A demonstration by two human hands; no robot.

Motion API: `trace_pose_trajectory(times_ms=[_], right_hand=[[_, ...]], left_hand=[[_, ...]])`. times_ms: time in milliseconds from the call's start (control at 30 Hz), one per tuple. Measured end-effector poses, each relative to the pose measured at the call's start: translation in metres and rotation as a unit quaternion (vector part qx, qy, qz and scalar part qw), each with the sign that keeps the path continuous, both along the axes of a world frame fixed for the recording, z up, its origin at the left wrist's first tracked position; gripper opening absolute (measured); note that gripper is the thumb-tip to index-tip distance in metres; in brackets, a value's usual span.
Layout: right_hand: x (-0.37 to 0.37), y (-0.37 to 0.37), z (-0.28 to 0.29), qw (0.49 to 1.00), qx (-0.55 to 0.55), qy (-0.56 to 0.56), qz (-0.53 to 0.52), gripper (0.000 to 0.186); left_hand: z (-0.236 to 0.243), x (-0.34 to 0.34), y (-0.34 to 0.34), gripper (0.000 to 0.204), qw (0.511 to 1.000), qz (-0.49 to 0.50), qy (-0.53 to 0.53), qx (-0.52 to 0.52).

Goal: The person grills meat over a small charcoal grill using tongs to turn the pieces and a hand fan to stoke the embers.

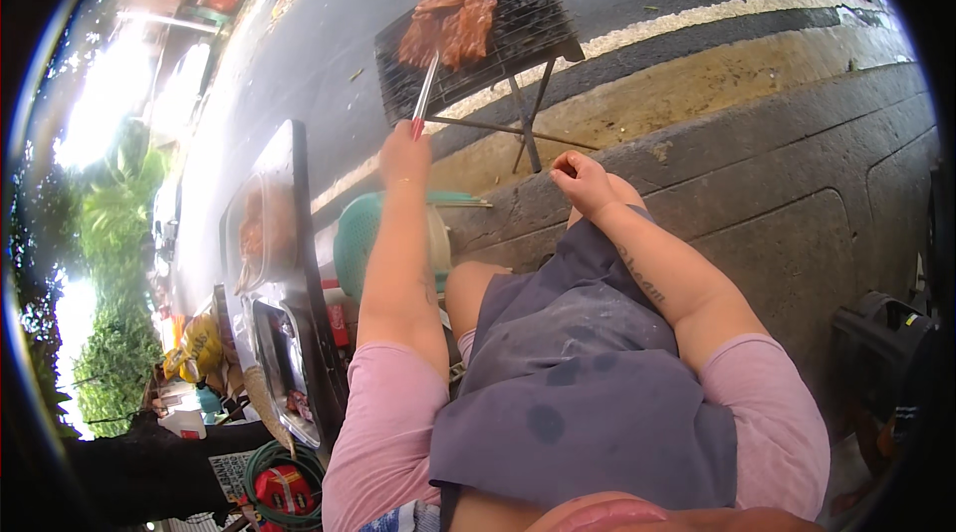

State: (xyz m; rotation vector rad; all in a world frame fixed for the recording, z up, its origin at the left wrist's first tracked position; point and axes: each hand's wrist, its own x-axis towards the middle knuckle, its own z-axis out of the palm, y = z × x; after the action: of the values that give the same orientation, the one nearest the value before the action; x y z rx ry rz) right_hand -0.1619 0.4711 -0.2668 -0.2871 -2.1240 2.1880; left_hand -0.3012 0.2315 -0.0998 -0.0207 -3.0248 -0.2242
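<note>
My left hand is wrapped round the red grip of metal tongs, reaching forward over the grill. The tips of the tongs meet several slabs of reddish meat, which lie overlapping on the dark grate of a charcoal grill. Whether the tongs pinch a slab or only press on it, I cannot tell. My right hand rests by my right knee with its fingers curled in and nothing visible in them. It stays apart from the grill.
The grill's crossed metal legs stand by the curb. To my left are a clear tub with meat, a metal tray and a teal basket. A coiled green hose lies lower left, a black case at right.
</note>
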Motion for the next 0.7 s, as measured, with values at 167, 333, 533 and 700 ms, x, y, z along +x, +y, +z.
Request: trace_pose_trajectory(times_ms=[167, 333, 533, 700], right_hand=[[0.000, 0.002, -0.002, 1.000, 0.015, 0.016, -0.001, 0.012], [0.003, 0.005, 0.006, 0.999, 0.047, 0.008, -0.006, 0.014], [0.001, 0.002, 0.008, 0.998, 0.057, 0.021, -0.012, 0.015], [-0.001, 0.002, 0.000, 1.000, 0.023, 0.011, 0.002, 0.019]], left_hand=[[-0.019, -0.012, 0.002, 0.032, 0.998, 0.007, 0.019, 0.066], [-0.025, -0.010, 0.015, 0.034, 0.998, -0.011, -0.002, 0.063], [-0.030, -0.001, 0.009, 0.035, 0.996, 0.004, 0.021, 0.090], [-0.029, 0.009, 0.001, 0.036, 0.995, 0.004, 0.024, 0.094]])
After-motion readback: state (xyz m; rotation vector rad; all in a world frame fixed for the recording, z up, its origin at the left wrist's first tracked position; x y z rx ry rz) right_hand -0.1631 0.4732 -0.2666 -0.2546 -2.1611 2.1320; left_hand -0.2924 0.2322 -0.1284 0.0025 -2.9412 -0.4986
